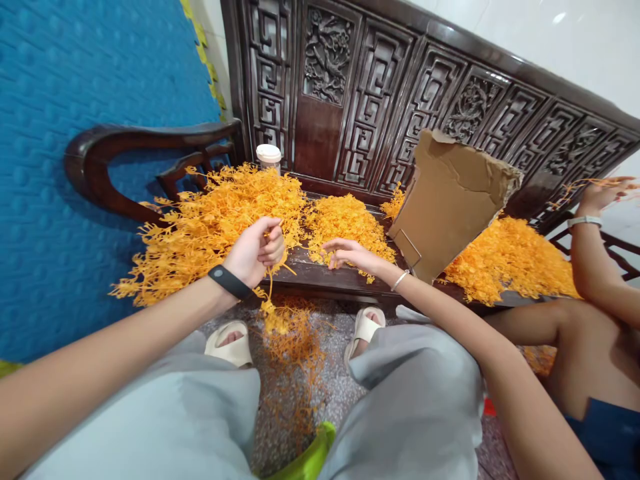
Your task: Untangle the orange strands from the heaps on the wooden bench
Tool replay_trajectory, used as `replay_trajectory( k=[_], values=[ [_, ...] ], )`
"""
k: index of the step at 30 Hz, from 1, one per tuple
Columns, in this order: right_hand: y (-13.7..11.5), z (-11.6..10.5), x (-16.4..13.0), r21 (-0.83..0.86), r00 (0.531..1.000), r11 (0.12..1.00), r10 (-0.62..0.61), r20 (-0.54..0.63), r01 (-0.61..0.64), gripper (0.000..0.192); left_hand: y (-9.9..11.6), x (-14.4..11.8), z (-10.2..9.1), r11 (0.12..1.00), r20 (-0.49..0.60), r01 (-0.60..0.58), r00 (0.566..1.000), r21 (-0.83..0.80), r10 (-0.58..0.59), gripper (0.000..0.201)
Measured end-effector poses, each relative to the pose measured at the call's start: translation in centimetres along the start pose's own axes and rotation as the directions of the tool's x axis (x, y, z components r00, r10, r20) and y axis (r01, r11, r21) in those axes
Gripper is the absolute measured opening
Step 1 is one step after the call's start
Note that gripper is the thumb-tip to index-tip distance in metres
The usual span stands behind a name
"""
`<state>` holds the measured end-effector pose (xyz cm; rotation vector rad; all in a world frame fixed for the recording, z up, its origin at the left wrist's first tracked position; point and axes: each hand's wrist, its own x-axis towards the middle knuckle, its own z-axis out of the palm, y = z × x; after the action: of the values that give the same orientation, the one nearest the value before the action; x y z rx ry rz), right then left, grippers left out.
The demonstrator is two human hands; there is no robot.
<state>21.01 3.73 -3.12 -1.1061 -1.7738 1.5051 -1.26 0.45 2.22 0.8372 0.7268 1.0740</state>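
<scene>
while the left hand (259, 250) has its fingers closed on an orange sprig (273, 317), whose tangled end hangs past the front edge of the counter (330, 283), the right hand (346, 253) hovers at the smaller pile (347, 217), fingers loosely parted, seemingly bare. the larger pile (225, 213) lies just behind the left hand, probably for easy reach; the cardboard (450, 200) perhaps divides off the farther pile (515, 260).

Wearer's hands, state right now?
Left hand: closed, holding an orange sprig.
Right hand: open, fingers loosely bent, nothing visible held, by the smaller orange pile.
</scene>
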Motion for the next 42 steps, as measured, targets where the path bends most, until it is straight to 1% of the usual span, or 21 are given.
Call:
replay_trajectory(
  k=[1, 3, 5, 7, 10, 12, 15, 19, 23, 25, 28, 30, 32, 33, 34, 36, 38, 40, 41, 42],
  values=[
    [-0.5, 0.9, 0.1, 0.065, 0.999, 0.998, -0.005, 0.054, 0.002, 0.030, 0.0, 0.1, 0.1, 1.000, 0.003, -0.004, 1.000, 0.002, 0.004, 0.040],
    [-1.1, 2.0, 0.2, 0.191, 0.995, 0.981, 0.005, 0.097, -0.024, 0.027, 0.1, 0.3, 0.2, 1.000, 0.009, -0.021, 1.000, 0.004, 0.021, 0.039],
    [-1.3, 2.6, 0.3, 0.291, 0.995, 0.954, 0.044, 0.087, -0.068, 0.023, 0.2, 0.4, 0.2, 0.999, 0.009, -0.045, 0.999, 0.002, 0.045, 0.038],
    [-1.1, 2.6, 0.2, 0.357, 0.994, 0.928, 0.087, 0.065, -0.104, 0.018, 0.3, 0.5, 0.0, 0.998, 0.008, -0.064, 0.998, -0.001, 0.064, 0.036],
    [-0.9, 2.3, -0.1, 0.410, 0.994, 0.906, 0.104, 0.027, -0.106, 0.010, 0.4, 0.6, -0.2, 0.998, 0.002, -0.069, 0.998, 0.010, 0.069, 0.034],
    [-0.8, 2.0, -0.2, 0.427, 0.995, 0.900, 0.099, -0.002, -0.088, 0.011, 0.4, 0.6, -0.4, 0.998, -0.006, -0.066, 0.998, 0.020, 0.066, 0.033],
    [-0.9, 1.6, -0.3, 0.444, 0.995, 0.893, 0.094, -0.021, -0.075, 0.015, 0.3, 0.7, -0.5, 0.998, -0.015, -0.063, 0.998, 0.027, 0.063, 0.033],
    [-0.8, 1.3, -0.2, 0.474, 0.996, 0.877, 0.088, 0.011, -0.082, 0.026, 0.2, 0.7, -0.6, 0.997, 0.002, -0.065, 0.998, 0.038, 0.065, 0.033],
    [-0.6, 1.5, -0.4, 0.399, 0.999, 0.917, 0.033, -0.014, -0.024, 0.018, 0.2, 0.7, -0.6, 0.997, 0.010, -0.067, 0.998, 0.045, 0.066, 0.034],
    [-0.5, 1.6, -0.4, 0.346, 0.999, 0.938, 0.031, -0.040, -0.015, 0.016, 0.3, 0.8, -0.7, 0.997, 0.009, -0.070, 0.998, 0.045, 0.070, 0.034],
    [0.2, 1.3, -0.1, 0.213, 0.994, 0.977, 0.007, -0.107, 0.016, 0.015, 0.2, 0.9, -0.7, 0.997, 0.010, -0.052, 0.999, 0.056, 0.052, 0.034],
    [0.8, 0.8, 0.0, 0.063, 0.989, 0.996, -0.050, -0.139, 0.059, 0.012, -0.2, 0.6, -0.4, 0.996, 0.011, 0.005, 1.000, 0.091, -0.006, 0.034],
    [1.4, 0.1, 0.1, -0.073, 0.981, 0.993, -0.102, -0.164, 0.092, 0.010, -1.0, -0.1, 0.4, 0.981, 0.009, 0.118, 0.993, 0.153, -0.120, 0.035],
    [1.6, -0.3, 0.1, -0.115, 0.976, 0.989, -0.116, -0.182, 0.096, 0.010, -1.6, -0.6, 0.9, 0.965, 0.007, 0.184, 0.982, 0.188, -0.188, 0.035],
    [1.8, -0.8, 0.1, -0.138, 0.971, 0.986, -0.121, -0.206, 0.093, 0.010, -2.2, -1.0, 1.5, 0.943, 0.001, 0.248, 0.967, 0.221, -0.254, 0.035],
    [1.8, -1.6, -0.1, -0.149, 0.962, 0.986, -0.106, -0.251, 0.069, 0.011, -3.6, -1.7, 2.6, 0.923, -0.002, 0.288, 0.955, 0.254, -0.297, 0.034],
    [1.6, -2.3, -0.3, -0.159, 0.956, 0.987, -0.081, -0.281, 0.037, 0.012, -4.8, -1.9, 3.3, 0.923, -0.008, 0.286, 0.956, 0.259, -0.294, 0.032],
    [1.4, -3.4, -0.7, -0.227, 0.945, 0.974, -0.081, -0.318, 0.007, 0.012, -5.5, -2.0, 3.6, 0.932, -0.012, 0.271, 0.961, 0.242, -0.276, 0.032],
    [1.5, -4.0, -0.9, -0.299, 0.925, 0.954, -0.109, -0.363, -0.004, 0.012, -5.7, -2.0, 3.7, 0.935, -0.019, 0.267, 0.963, 0.235, -0.270, 0.032],
    [1.7, -4.9, -1.2, -0.384, 0.888, 0.923, -0.158, -0.433, -0.023, 0.012, -5.7, -2.1, 3.7, 0.936, -0.023, 0.266, 0.963, 0.232, -0.269, 0.033]
  ],
)
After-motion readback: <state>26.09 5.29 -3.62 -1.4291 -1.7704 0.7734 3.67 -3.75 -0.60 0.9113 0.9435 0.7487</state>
